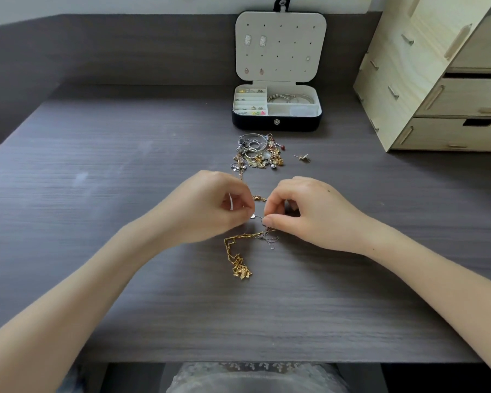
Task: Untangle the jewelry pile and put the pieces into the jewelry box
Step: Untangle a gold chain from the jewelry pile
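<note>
**Head view: both grips at a knot of fine chain, mid-worktop**

My left grip [210, 207] and right grip [304, 211] are both curled, thumb against forefinger. Each pinches a bit of thin silver chain [270, 241] where it snarls with a gold chain [233, 251]. The gold chain trails toward me across the worktop [97, 180] and ends in a bunched clump. This tangle lies well short of the jewelry box [277, 121], which stands open at the back edge. The rest of the jewelry pile [257, 153] lies between the tangle and the box, just in front of the box.

Handling, as I judge it: both chains are very light, limp and slippery. The silver one looks fine enough to kink or snap under a hard pull. The hold should be at the links right beside the knot, fingertips only, teasing loops apart instead of tugging the free ends.

Count:
- grips: two
- chains in work: two (one gold, one silver)
- pile: one; its pieces are too entwined to number
- loose stud earring [302, 157]: one, just right of the pile
- box: one, with five earrings on its lid panel; the bangles inside are too small to count
- wooden drawer unit [437, 109]: one, at the right
</note>
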The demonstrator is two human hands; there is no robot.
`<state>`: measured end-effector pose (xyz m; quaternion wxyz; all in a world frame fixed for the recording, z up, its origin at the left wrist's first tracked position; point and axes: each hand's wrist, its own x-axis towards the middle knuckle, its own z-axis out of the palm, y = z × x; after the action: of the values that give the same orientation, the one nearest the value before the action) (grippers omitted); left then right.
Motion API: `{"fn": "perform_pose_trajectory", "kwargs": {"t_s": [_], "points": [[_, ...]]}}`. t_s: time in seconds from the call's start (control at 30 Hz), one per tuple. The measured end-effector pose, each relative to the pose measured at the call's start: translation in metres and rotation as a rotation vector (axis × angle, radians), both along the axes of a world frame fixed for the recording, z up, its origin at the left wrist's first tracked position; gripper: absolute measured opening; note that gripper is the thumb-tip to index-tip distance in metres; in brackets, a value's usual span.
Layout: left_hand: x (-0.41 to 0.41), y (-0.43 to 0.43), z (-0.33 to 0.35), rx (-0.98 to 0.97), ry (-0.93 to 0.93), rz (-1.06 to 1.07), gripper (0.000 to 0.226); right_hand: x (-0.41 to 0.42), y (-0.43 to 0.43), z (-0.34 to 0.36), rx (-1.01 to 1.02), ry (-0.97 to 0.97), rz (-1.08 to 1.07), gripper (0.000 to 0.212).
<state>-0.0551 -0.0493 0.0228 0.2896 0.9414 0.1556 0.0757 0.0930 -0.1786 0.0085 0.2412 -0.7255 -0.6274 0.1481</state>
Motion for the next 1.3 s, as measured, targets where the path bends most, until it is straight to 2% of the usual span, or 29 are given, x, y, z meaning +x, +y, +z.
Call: {"fn": "perform_pose_trajectory", "kwargs": {"t_s": [0.17, 0.33, 0.4, 0.5, 0.6, 0.73, 0.87, 0.97, 1.2, 1.3], "points": [[0.000, -0.006, -0.009, -0.083, 0.007, 0.007, 0.008, 0.003, -0.017, 0.013, 0.036, 0.209, 0.017, 0.016], [0.001, -0.009, -0.013, -0.083, 0.016, 0.039, 0.013, 0.005, -0.048, 0.022, 0.053, 0.315, 0.029, 0.006], [0.001, -0.011, -0.015, -0.073, 0.007, 0.051, 0.013, 0.006, -0.057, 0.019, 0.048, 0.335, 0.021, 0.014], [0.001, -0.015, -0.016, -0.058, -0.016, 0.048, 0.012, 0.010, -0.068, 0.016, 0.016, 0.331, 0.010, 0.022], [0.003, -0.018, -0.018, -0.054, -0.051, 0.023, 0.005, 0.016, -0.076, 0.015, -0.062, 0.318, 0.002, 0.010], [0.010, -0.023, -0.019, -0.078, -0.081, -0.010, 0.009, 0.021, -0.073, 0.015, -0.118, 0.129, 0.021, 0.007], [0.020, -0.030, -0.016, 0.011, 0.000, -0.085, 0.008, 0.013, -0.059, 0.015, -0.040, 0.007, 0.016, 0.013], [0.025, -0.031, -0.014, 0.058, 0.045, -0.097, 0.009, 0.007, -0.050, 0.012, -0.058, -0.079, 0.042, 0.011], [0.039, -0.028, -0.017, 0.214, 0.010, -0.087, 0.006, 0.007, -0.053, 0.013, -0.118, -0.077, -0.015, 0.010], [0.041, -0.026, -0.020, 0.212, -0.028, -0.080, 0.005, 0.009, -0.055, 0.013, -0.110, 0.030, -0.099, 0.014]]}}
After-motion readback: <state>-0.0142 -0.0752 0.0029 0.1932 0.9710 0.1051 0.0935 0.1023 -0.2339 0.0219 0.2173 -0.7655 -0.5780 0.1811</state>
